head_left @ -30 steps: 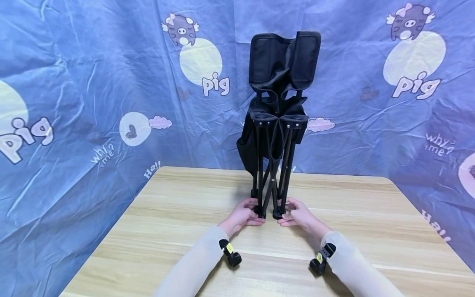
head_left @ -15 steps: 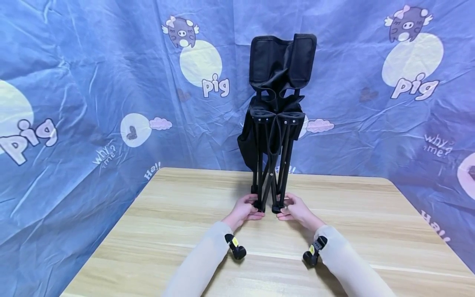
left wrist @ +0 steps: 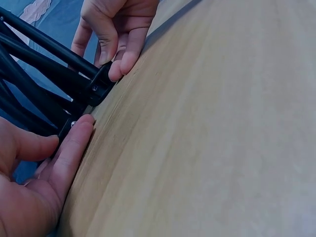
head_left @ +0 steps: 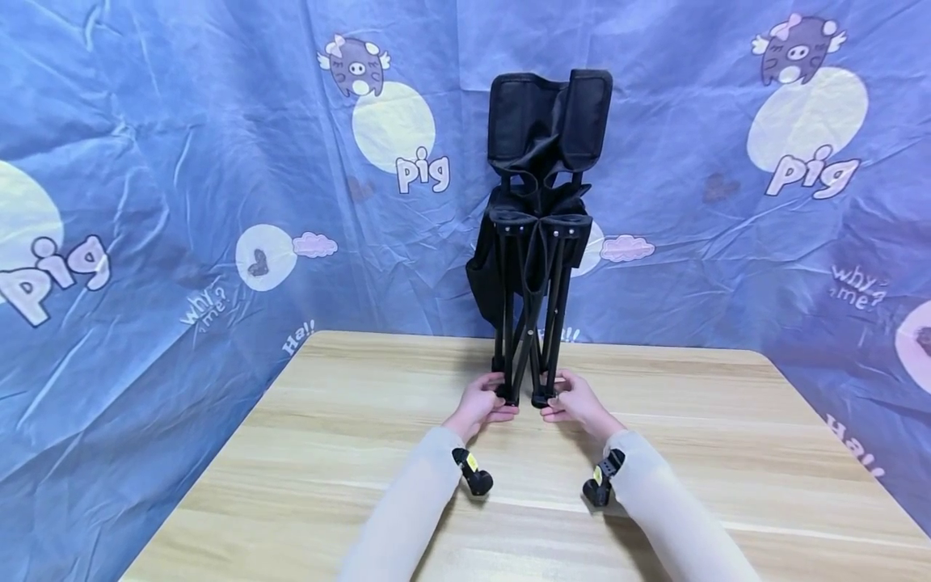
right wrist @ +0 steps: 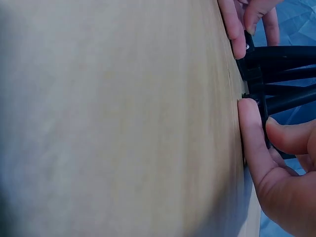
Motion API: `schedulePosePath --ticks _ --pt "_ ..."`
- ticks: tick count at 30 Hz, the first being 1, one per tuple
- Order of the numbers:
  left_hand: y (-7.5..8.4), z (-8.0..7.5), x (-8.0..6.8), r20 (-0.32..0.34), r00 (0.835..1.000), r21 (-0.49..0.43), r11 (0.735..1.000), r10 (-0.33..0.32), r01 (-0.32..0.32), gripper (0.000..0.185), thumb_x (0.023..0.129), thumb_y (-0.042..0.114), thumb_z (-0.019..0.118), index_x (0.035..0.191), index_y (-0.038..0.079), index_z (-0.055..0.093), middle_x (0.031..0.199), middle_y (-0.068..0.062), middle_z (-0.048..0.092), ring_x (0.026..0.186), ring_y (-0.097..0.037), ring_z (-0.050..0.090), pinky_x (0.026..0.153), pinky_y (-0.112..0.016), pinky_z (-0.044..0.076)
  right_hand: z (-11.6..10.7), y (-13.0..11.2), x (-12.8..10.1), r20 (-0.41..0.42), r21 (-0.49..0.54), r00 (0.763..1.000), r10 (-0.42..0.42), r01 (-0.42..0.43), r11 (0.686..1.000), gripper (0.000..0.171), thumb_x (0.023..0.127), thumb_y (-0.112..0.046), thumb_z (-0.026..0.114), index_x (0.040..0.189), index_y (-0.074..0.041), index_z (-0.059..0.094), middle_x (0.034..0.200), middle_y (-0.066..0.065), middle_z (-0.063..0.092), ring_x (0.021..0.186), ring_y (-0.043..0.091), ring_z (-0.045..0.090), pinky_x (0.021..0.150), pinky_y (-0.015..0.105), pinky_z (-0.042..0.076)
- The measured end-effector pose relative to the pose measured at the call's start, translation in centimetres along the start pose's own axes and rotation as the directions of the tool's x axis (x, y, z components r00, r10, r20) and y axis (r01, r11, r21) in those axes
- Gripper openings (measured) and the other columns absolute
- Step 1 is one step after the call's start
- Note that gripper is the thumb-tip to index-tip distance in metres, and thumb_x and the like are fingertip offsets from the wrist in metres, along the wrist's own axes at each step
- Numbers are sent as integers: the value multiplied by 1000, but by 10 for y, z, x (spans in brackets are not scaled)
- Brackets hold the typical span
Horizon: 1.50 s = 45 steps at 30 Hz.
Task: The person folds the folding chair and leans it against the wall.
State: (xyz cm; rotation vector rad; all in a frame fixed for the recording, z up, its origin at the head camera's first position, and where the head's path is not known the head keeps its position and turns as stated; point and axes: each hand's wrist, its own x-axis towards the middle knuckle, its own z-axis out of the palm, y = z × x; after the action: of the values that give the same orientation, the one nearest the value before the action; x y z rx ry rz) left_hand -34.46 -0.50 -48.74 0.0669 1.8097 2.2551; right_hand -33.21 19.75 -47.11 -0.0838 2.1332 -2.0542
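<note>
A black folding chair with fabric seat and metal legs stands upright, folded narrow, on the wooden table. My left hand pinches the chair's left front foot between thumb and fingers, low against the tabletop. On the opposite side my right hand grips the right front foot in the same way. Seen from the left wrist, the left thumb and fingers lie around a black plastic foot pair, with dark leg tubes running up from it. The rear feet are partly hidden behind the front legs and hands.
The wooden table has its far edge just behind the chair. A blue printed cloth hangs behind and along both sides. Small black wrist cameras are strapped over the light sleeves.
Both hands and the chair's feet have shifted slightly away, toward the far edge. The chair has drawn a little narrower, its right side moving left, and the forearms have come closer together.
</note>
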Motion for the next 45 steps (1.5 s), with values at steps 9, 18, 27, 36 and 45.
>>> schedulePosePath --ticks 9,18,27,36,45 --pt "2 4 8 -54 998 22 1000 16 -15 63 81 -23 41 141 -3 48 121 -25 54 85 -43 71 71 -42 61 3 -2 8 -63 -1 998 4 -4 1000 61 85 26 43 142 8 31 125 35 45 65 22 68 64 37 61" --pt "2 7 15 -104 994 13 999 31 -30 58 83 -22 41 138 -4 49 129 -27 53 82 -38 72 67 -39 61 7 -4 13 -146 42 989 11 -4 999 63 86 27 45 144 8 29 129 38 42 63 21 68 62 33 61" --pt "0 9 21 -174 983 -43 996 64 -72 51 85 -21 44 134 -6 52 121 -26 56 69 -25 72 57 -30 60 9 -1 22 -237 35 972 2 7 999 62 85 25 46 143 8 36 117 30 50 61 17 68 60 27 60" --pt "0 8 19 -208 977 -102 992 48 -71 48 86 -22 47 134 -13 50 128 -31 51 74 -27 72 67 -33 61 14 2 27 -299 84 954 26 -1 996 54 86 24 48 138 13 39 108 25 51 58 15 67 58 24 59" --pt "1 7 22 -223 973 -171 981 50 -90 44 87 -20 48 131 -16 50 118 -35 60 78 -21 71 79 -35 59 17 3 27 -366 224 929 47 39 974 43 87 25 46 129 20 38 97 20 48 58 13 65 61 23 59"
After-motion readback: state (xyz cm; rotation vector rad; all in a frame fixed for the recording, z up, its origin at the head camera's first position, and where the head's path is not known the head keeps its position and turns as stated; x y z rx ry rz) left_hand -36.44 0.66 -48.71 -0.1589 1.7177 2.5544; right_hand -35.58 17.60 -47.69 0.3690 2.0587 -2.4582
